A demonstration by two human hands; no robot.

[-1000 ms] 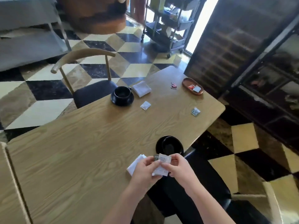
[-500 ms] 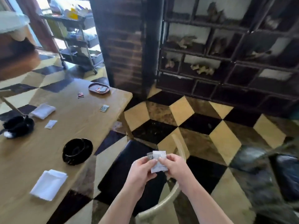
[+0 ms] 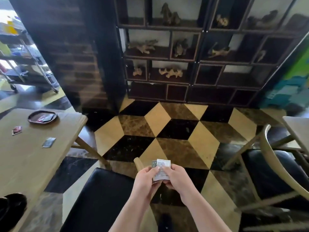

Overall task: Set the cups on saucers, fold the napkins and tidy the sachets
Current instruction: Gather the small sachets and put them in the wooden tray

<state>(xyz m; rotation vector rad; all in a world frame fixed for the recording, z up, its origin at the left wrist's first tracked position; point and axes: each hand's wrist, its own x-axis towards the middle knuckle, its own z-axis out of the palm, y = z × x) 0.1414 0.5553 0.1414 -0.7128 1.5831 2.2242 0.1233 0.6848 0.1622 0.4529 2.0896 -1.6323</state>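
Observation:
Both hands hold small white sachets [image 3: 163, 169] in front of me, above a black chair seat and the floor, away from the table. My left hand [image 3: 145, 179] pinches them from the left, my right hand [image 3: 175, 178] from the right. On the wooden table [image 3: 25, 161] at the left lie a red sachet [image 3: 17, 130] and a grey sachet [image 3: 48, 142]. A dark oval tray [image 3: 42, 116] near the table's far corner holds a few sachets. A black cup on its saucer [image 3: 11, 208] shows at the lower left edge.
A black-cushioned chair [image 3: 100, 198] stands right below my hands. Another wooden chair [image 3: 275, 169] and a second table's corner [image 3: 297, 126] are at the right. A dark display cabinet [image 3: 192, 56] fills the wall ahead, and a metal trolley [image 3: 25, 67] stands far left.
My view has swung right, away from the table, which now sits at the left edge. The napkins have left the view. Both hands still hold the sachets.

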